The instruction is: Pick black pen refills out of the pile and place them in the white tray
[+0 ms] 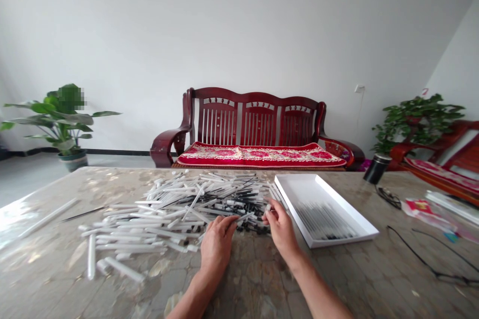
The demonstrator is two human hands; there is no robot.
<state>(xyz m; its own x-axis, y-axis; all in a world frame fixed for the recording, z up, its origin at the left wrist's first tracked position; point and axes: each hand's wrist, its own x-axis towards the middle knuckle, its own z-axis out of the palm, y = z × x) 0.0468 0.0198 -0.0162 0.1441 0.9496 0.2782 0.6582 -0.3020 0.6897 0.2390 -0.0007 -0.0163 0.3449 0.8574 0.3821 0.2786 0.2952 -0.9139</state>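
Note:
A big heap of white pen barrels (pixel 138 232) and loose pen parts is spread over the table. Dark pen parts (pixel 239 204) lie mixed in on the heap's right side. At the near edge of the heap, my left hand (pixel 217 240) is closed in a pinch on a slim pale pen (pixel 245 218) that points to the right. Just right of it, my right hand (pixel 280 225) pinches a small white piece (pixel 268 207), which looks like a pen cap. Beside that hand stands a shallow white box (pixel 344 208) with a row of pens (pixel 324 219) lying side by side.
Black-framed glasses (pixel 436 273), a plastic bag (pixel 426 214) and a black cylinder (pixel 376 169) are on the right of the table (pixel 254 289). One dark thin rod (pixel 83 213) lies at the left. Behind the table is a red wooden bench (pixel 258 124), with a potted plant (pixel 67 119) to its left.

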